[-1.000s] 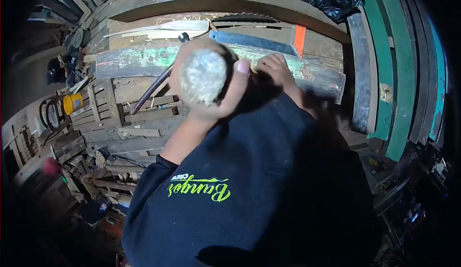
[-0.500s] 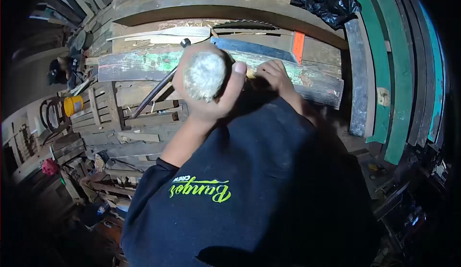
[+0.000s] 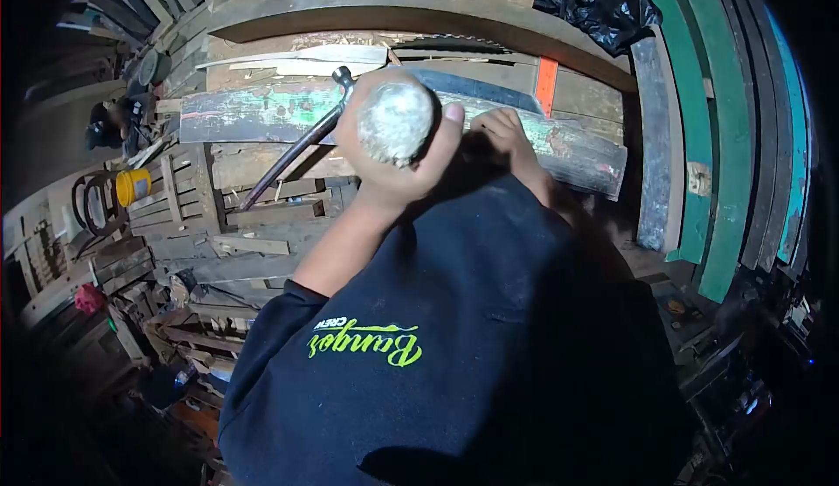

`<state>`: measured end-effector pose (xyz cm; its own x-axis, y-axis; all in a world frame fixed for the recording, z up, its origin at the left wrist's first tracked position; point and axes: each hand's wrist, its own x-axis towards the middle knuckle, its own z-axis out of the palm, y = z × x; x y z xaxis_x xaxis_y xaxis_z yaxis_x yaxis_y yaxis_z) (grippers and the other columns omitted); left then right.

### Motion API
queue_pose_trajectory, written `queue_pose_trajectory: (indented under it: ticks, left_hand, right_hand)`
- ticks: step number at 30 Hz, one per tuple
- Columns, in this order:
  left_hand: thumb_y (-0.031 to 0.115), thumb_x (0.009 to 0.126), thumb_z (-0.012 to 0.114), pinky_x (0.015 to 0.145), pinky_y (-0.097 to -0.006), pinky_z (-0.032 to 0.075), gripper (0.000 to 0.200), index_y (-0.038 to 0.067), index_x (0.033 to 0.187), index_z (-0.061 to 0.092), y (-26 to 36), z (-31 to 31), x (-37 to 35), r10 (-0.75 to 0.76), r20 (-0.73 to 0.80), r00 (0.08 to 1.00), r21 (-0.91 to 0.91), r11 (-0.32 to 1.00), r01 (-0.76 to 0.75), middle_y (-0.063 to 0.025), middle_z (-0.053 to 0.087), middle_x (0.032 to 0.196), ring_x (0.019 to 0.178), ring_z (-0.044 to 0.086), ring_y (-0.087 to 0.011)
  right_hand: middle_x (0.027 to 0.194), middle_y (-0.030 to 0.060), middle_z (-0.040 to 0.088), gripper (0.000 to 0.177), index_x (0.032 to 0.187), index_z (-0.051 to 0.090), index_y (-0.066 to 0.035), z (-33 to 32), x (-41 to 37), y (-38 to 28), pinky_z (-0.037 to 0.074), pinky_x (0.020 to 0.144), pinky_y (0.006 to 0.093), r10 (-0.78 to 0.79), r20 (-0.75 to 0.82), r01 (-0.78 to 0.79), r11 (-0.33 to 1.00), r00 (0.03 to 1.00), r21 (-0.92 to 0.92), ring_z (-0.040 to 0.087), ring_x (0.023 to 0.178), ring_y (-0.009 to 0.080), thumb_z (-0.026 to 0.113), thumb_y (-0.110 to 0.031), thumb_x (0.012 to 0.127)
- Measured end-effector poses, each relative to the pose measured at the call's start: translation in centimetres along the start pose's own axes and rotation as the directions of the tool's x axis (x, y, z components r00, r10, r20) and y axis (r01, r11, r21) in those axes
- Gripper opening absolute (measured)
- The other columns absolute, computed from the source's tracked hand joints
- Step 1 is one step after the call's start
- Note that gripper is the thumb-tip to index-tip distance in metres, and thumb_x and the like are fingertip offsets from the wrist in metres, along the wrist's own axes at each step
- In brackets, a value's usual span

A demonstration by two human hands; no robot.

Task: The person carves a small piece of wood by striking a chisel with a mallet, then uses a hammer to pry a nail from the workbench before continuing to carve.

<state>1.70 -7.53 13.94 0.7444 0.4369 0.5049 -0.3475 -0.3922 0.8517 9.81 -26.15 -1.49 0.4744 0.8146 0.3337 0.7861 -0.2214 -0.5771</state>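
Note:
My left hand [image 3: 384, 176] is wrapped round a thick piece with a pale, rough, round end [image 3: 395, 123], seen end-on close to the camera. The rest of that piece is hidden below it. My right hand [image 3: 504, 136] is closed just to the right, low over the worn board [image 3: 253, 112] with flaking green paint. What its fingers grip is hidden. A claw hammer [image 3: 288, 158] lies slanted across the board, left of my left hand. Behind my hands rests a flat tool with a dark blue blade [image 3: 481, 90] and an orange end [image 3: 546, 86].
A long beam [image 3: 419, 7] crosses behind the board, with pale split wood [image 3: 323, 59] before it. A black plastic bag [image 3: 599, 5] sits back right, beside green planks [image 3: 738, 136]. At left are a yellow bucket [image 3: 134, 187], stacked timber and another person [image 3: 114, 123].
My left hand and the round-ended piece have moved right and slightly up, uncovering more of the hammer. A yellowish bit between my hands is now hidden. My right hand has barely moved.

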Motion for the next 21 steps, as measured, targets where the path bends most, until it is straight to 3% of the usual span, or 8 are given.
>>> queue_pose_trajectory:
  ticks: [2,4,5,12,14,16,19,21]
  left_hand:
    - [0.003,0.076,0.076,0.064,-0.0260,0.048,0.023,-0.005,0.090,0.060,0.5,-0.5,-0.5,-0.099,-0.062,0.993,-0.201,0.976,0.084,-0.0091,0.061,0.077,0.066,0.059,-0.0171]
    - [0.005,0.075,0.078,0.064,-0.0265,0.049,0.025,-0.005,0.090,0.061,0.3,-0.4,-1.1,-0.166,0.031,0.986,0.039,0.986,0.165,-0.0099,0.061,0.077,0.065,0.059,-0.0180]
    - [0.007,0.074,0.079,0.064,-0.0269,0.048,0.027,-0.005,0.090,0.061,-0.3,0.7,0.0,0.152,-0.028,0.988,0.089,0.985,-0.149,-0.0100,0.061,0.077,0.066,0.059,-0.0173]
    - [0.007,0.075,0.079,0.064,-0.0268,0.048,0.030,-0.005,0.094,0.059,0.5,-0.3,-0.6,-0.126,-0.055,0.990,-0.197,0.974,0.113,-0.0100,0.061,0.081,0.069,0.059,-0.0153]
    - [0.007,0.075,0.079,0.064,-0.0277,0.048,0.030,-0.005,0.095,0.059,-1.1,1.0,-0.3,0.106,-0.003,0.994,0.059,0.993,-0.106,-0.0102,0.061,0.081,0.068,0.059,-0.0165]
    - [0.007,0.075,0.079,0.063,-0.0285,0.048,0.030,-0.004,0.095,0.060,-0.9,0.4,-0.1,0.064,0.006,0.998,0.048,0.997,-0.064,-0.0104,0.061,0.082,0.068,0.059,-0.0179]
    - [0.006,0.074,0.079,0.063,-0.0278,0.048,0.028,-0.006,0.092,0.060,0.0,-0.3,-0.7,-0.151,-0.044,0.988,-0.194,0.971,0.140,-0.0104,0.061,0.080,0.064,0.058,-0.0176]
    - [0.007,0.075,0.079,0.063,-0.0266,0.048,0.028,-0.006,0.091,0.060,-0.2,0.1,-0.3,-0.002,-0.061,0.998,-0.099,0.995,-0.004,-0.0098,0.061,0.079,0.064,0.057,-0.0163]
  right_hand:
    - [0.097,0.0080,0.058,0.029,0.096,0.061,-0.006,0.0,-0.5,0.0,0.039,0.093,0.0385,-0.041,-0.016,0.041,0.999,0.999,-0.026,0.057,0.098,0.0283,0.068,-0.026,0.076]
    - [0.097,0.0084,0.057,0.031,0.097,0.061,-0.005,-0.1,-0.5,-0.4,0.039,0.093,0.0387,0.001,-0.032,0.000,1.000,0.999,0.019,0.056,0.099,0.0292,0.070,-0.026,0.076]
    - [0.098,0.0086,0.057,0.031,0.098,0.062,-0.005,-1.0,-0.2,-1.0,0.039,0.093,0.0389,0.068,0.013,-0.069,0.993,0.998,0.098,0.055,0.101,0.0298,0.071,-0.025,0.075]
    - [0.102,0.0090,0.058,0.033,0.099,0.062,-0.004,-0.3,-0.1,-0.3,0.038,0.098,0.0403,0.002,0.021,-0.002,1.000,1.000,0.030,0.051,0.107,0.0317,0.070,-0.025,0.076]
    - [0.103,0.0086,0.058,0.033,0.098,0.062,-0.004,-0.8,-0.4,-1.3,0.038,0.098,0.0403,0.095,0.082,-0.106,0.984,0.992,0.141,0.052,0.107,0.0310,0.070,-0.025,0.074]
    - [0.102,0.0074,0.059,0.032,0.097,0.062,-0.004,-0.8,-0.2,-1.6,0.038,0.096,0.0390,0.257,0.007,-0.255,0.952,0.966,0.170,0.055,0.102,0.0286,0.070,-0.025,0.073]
    - [0.100,0.0070,0.059,0.032,0.096,0.061,-0.005,-0.7,0.0,0.1,0.039,0.093,0.0380,0.033,-0.010,-0.033,0.998,0.999,0.045,0.055,0.099,0.0278,0.071,-0.024,0.073]
    - [0.099,0.0072,0.059,0.031,0.096,0.061,-0.005,-0.8,-0.1,-0.8,0.039,0.093,0.0378,0.033,0.013,-0.034,0.998,0.999,0.061,0.055,0.100,0.0278,0.070,-0.023,0.072]
